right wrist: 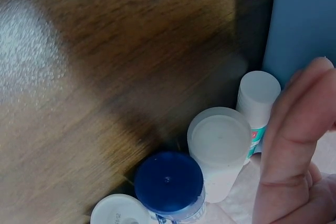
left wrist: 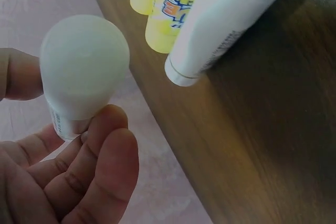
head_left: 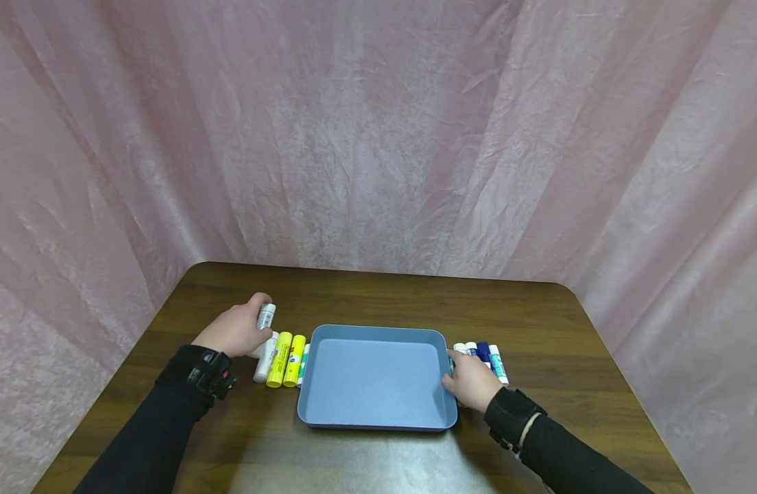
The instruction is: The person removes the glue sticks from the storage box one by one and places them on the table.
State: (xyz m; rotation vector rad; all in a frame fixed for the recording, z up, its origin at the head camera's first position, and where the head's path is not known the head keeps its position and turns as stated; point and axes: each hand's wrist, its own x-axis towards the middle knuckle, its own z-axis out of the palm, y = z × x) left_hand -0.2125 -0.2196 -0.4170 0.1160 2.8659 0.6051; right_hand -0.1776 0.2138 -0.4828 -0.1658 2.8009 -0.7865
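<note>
My left hand (head_left: 233, 331) holds a white glue stick (head_left: 265, 316) between thumb and fingers at the left end of a row. Its round, pale end (left wrist: 85, 59) faces the left wrist camera. Beside it lie another white stick (head_left: 267, 358), two yellow glue sticks (head_left: 280, 359) and a white-and-teal one against the blue tray (head_left: 378, 377). My right hand (head_left: 474, 383) is at the tray's right rim, fingers next to a white-capped teal glue stick (right wrist: 259, 95). I cannot tell whether they pinch it.
Right of the tray lie white-ended sticks (right wrist: 219, 136), a blue-capped stick (right wrist: 169, 183) and a white-and-teal stick (head_left: 498, 365). The tray's inside is bare. Behind the brown wooden table (head_left: 378, 291) hangs a pink curtain (head_left: 366, 137).
</note>
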